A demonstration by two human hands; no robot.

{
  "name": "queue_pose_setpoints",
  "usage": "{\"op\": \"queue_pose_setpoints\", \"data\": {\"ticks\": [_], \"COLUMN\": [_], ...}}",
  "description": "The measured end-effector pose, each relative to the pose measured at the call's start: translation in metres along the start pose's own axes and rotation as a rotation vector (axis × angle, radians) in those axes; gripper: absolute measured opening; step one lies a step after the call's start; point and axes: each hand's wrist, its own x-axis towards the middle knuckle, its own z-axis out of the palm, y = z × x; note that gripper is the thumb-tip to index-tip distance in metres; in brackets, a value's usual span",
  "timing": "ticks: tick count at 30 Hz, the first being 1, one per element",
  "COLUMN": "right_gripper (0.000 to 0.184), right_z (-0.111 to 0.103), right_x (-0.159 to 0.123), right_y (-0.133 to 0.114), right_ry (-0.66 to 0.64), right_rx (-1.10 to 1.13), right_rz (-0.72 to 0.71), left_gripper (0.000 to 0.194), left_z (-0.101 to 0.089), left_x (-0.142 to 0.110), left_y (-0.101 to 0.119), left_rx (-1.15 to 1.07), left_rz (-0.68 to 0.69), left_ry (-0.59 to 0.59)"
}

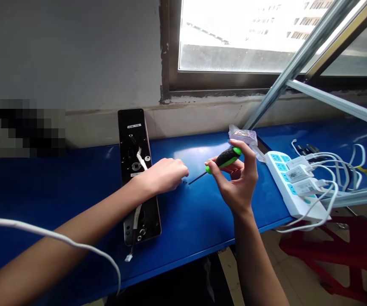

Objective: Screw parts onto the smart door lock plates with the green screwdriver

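Note:
My right hand (241, 182) grips a screwdriver (226, 159) with a black and green handle, its thin shaft pointing down and left. The tip ends just above the blue tabletop, close to a few tiny dark pieces (184, 182) that are too small to name. Beside them my left hand (166, 175) is closed with the fingers curled under; whatever it holds, if anything, is hidden. Under my left wrist lies a long black panel (128, 153) with a white label, small fittings and a white cable (141, 159). That cable ends in a white connector (128, 257) near the table edge.
A white power strip (280, 170) with plugged-in chargers and tangled white cables stands on the right. Behind it, a clear plastic bag (242, 135) lies near a slanted metal frame (275, 95). A white cable (59, 236) crosses my left forearm. A red stool (355, 246) stands below.

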Motion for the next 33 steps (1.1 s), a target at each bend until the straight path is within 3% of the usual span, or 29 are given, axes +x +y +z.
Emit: {"op": "queue_pose_setpoints", "data": {"ticks": [8, 13, 17, 26, 33], "right_gripper": [0.063, 0.061, 0.060, 0.056, 0.054], "right_z": [0.000, -0.002, 0.005, 0.047, 0.066], "right_x": [0.008, 0.026, 0.035, 0.025, 0.025], "right_y": [0.005, -0.010, -0.025, -0.069, -0.098], "right_ry": [-0.026, -0.011, -0.010, 0.021, 0.035], "right_rx": [0.045, 0.097, 0.158, 0.259, 0.245], "right_rz": [-0.027, -0.042, -0.058, -0.168, -0.211], "left_gripper": [0.013, 0.008, 0.015, 0.022, 0.028], "left_z": [0.012, -0.005, -0.019, -0.018, -0.034], "left_x": [0.002, -0.006, -0.028, -0.095, -0.128], "left_y": [0.002, 0.013, 0.016, 0.004, -0.003], "left_rx": [0.001, 0.072, 0.098, 0.139, 0.157], "left_rz": [-0.009, -0.028, -0.006, 0.025, 0.020], "left_ry": [-0.043, -0.031, 0.039, 0.367, 0.422]}}
